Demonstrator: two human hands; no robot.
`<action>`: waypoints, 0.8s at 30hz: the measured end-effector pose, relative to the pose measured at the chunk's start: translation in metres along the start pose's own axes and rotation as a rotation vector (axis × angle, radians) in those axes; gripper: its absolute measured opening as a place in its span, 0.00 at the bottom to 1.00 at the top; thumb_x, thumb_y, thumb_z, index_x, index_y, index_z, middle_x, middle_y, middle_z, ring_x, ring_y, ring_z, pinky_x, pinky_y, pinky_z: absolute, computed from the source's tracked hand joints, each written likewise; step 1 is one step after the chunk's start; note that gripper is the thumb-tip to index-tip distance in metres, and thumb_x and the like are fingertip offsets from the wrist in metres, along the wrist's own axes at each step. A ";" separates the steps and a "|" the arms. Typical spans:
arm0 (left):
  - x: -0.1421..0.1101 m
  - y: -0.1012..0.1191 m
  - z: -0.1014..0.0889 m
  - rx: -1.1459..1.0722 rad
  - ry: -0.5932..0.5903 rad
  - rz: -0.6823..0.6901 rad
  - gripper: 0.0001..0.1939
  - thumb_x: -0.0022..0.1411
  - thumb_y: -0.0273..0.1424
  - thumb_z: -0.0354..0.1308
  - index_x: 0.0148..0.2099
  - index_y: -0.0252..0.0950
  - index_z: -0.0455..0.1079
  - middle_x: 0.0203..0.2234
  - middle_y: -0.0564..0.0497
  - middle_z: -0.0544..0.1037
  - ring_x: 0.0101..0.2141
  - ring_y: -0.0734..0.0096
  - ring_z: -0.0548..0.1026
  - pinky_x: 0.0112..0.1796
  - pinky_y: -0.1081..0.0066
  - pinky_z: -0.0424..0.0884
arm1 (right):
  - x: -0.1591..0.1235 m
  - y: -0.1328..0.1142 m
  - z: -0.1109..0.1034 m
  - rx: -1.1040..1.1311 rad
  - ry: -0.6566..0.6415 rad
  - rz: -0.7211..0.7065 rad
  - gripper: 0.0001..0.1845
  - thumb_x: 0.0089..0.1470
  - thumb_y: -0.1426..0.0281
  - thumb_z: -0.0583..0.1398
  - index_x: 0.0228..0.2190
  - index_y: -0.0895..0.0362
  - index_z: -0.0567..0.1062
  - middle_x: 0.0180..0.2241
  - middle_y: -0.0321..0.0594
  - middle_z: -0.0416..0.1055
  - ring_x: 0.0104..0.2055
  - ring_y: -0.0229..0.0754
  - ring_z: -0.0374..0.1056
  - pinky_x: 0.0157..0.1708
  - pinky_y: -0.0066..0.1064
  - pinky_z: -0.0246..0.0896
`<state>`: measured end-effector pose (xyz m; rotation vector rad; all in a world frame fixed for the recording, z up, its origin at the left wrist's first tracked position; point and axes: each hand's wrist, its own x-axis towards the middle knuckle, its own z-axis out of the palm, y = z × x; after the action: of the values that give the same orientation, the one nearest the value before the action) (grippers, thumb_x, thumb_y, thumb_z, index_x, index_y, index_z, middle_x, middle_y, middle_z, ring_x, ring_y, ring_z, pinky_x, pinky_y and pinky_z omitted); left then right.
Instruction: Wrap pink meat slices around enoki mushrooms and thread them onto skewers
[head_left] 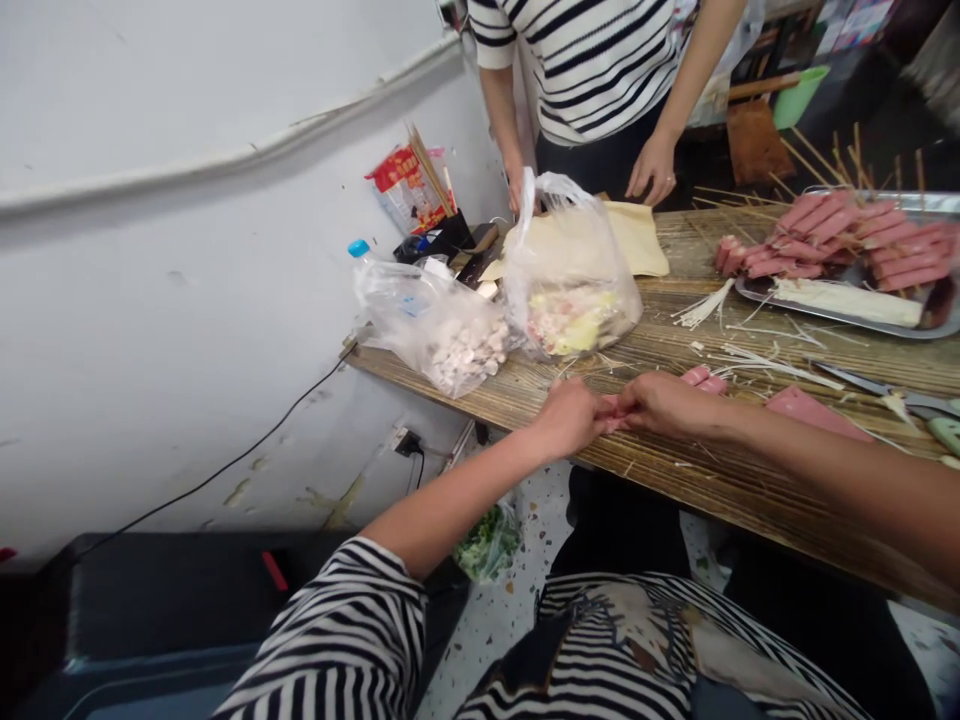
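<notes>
My left hand (570,417) and my right hand (660,405) meet at the table's near edge, fingers closed on a pink meat slice (616,412) between them. My fingers cover most of the slice, so its shape is partly hidden. Just beyond my right hand lie pink meat rolls (705,379). A flat stack of pink slices (817,412) rests beside my right forearm. Loose strands of enoki mushroom (739,355) are scattered behind it. Scissors (885,388) lie at the right with their blades pointing left.
A metal tray (847,318) holds skewered pink rolls (832,235) and enoki. Two plastic bags of food, one clear (442,330) and one knotted (574,290), stand at the wooden table's left end. A co-worker in a striped top (592,65) stands opposite, by tan sheets (637,240).
</notes>
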<state>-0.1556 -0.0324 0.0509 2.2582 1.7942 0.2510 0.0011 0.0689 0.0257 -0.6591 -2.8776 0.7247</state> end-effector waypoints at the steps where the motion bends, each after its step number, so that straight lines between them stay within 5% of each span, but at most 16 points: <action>1: -0.005 0.004 0.002 0.068 0.052 0.002 0.12 0.64 0.41 0.57 0.39 0.41 0.78 0.30 0.50 0.80 0.37 0.63 0.72 0.40 0.65 0.61 | 0.002 -0.002 -0.005 0.009 -0.086 0.025 0.15 0.50 0.61 0.60 0.24 0.58 0.81 0.14 0.37 0.67 0.19 0.37 0.59 0.24 0.30 0.48; 4: -0.017 0.014 0.013 0.252 0.162 0.046 0.15 0.69 0.39 0.50 0.41 0.38 0.76 0.34 0.48 0.79 0.42 0.61 0.69 0.41 0.62 0.59 | 0.006 -0.006 -0.018 0.037 -0.276 0.084 0.16 0.49 0.61 0.60 0.29 0.60 0.82 0.18 0.37 0.69 0.21 0.35 0.58 0.24 0.27 0.49; 8: -0.024 0.017 0.027 0.381 0.194 0.126 0.15 0.71 0.30 0.45 0.45 0.37 0.73 0.36 0.48 0.78 0.41 0.63 0.69 0.40 0.62 0.57 | 0.013 -0.005 -0.023 0.043 -0.359 0.119 0.15 0.48 0.63 0.59 0.25 0.61 0.80 0.18 0.35 0.65 0.22 0.33 0.53 0.25 0.27 0.48; 16: -0.017 0.009 0.030 0.244 0.170 0.104 0.14 0.71 0.33 0.47 0.42 0.39 0.75 0.32 0.50 0.78 0.40 0.63 0.68 0.39 0.62 0.54 | 0.019 0.002 -0.027 0.158 -0.423 0.116 0.14 0.45 0.62 0.60 0.22 0.60 0.78 0.19 0.34 0.65 0.23 0.34 0.55 0.26 0.27 0.49; 19: -0.012 0.007 0.024 0.143 0.120 0.068 0.16 0.70 0.34 0.48 0.36 0.39 0.76 0.32 0.50 0.79 0.39 0.62 0.68 0.41 0.61 0.54 | 0.011 0.003 -0.027 0.126 -0.350 0.090 0.14 0.48 0.60 0.60 0.28 0.58 0.80 0.23 0.36 0.70 0.26 0.37 0.61 0.28 0.28 0.52; 24: -0.005 0.007 0.019 0.079 0.095 0.007 0.19 0.70 0.37 0.48 0.32 0.38 0.77 0.30 0.49 0.80 0.38 0.63 0.69 0.42 0.61 0.55 | -0.019 -0.002 -0.014 -0.111 0.012 -0.199 0.16 0.59 0.62 0.54 0.35 0.57 0.79 0.35 0.47 0.73 0.38 0.45 0.64 0.38 0.35 0.54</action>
<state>-0.1444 -0.0408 0.0347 2.3440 1.8744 0.2994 0.0199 0.0651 0.0394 -0.3788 -2.9332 0.5363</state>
